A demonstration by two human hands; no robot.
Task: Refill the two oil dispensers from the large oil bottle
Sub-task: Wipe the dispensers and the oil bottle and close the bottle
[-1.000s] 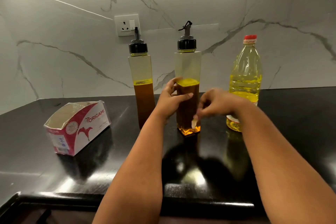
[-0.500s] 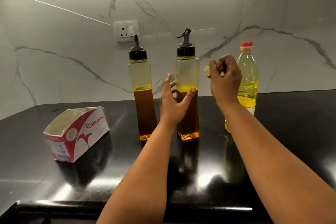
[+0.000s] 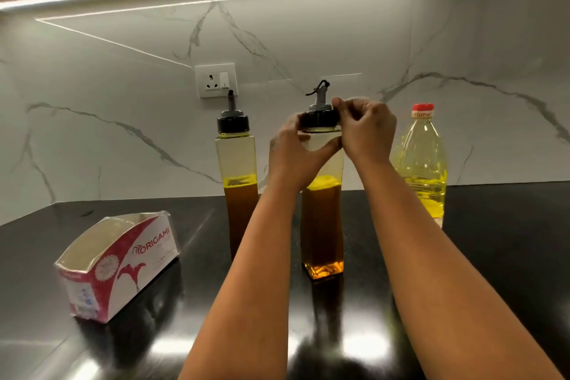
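Note:
Two tall square oil dispensers with black spout caps stand on the black counter, each about half full of dark oil. The left dispenser [image 3: 237, 170] stands untouched. My left hand [image 3: 293, 157] grips the upper body of the right dispenser [image 3: 322, 225]. My right hand [image 3: 365, 129] is curled against its black cap [image 3: 319, 117], with a small pale scrap pinched in the fingers. The large oil bottle [image 3: 422, 163], clear with yellow oil and a red cap, stands to the right behind my right forearm.
An open red and white Origami carton [image 3: 120, 265] lies on the counter [image 3: 509, 241] at the left. A wall socket [image 3: 216, 80] sits on the marble backsplash behind the left dispenser. The counter's front edge runs below my arms.
My left hand slid up from the dispenser's middle to just under the cap. My right hand rose from the bottle's base to the cap. The camera tilted upward.

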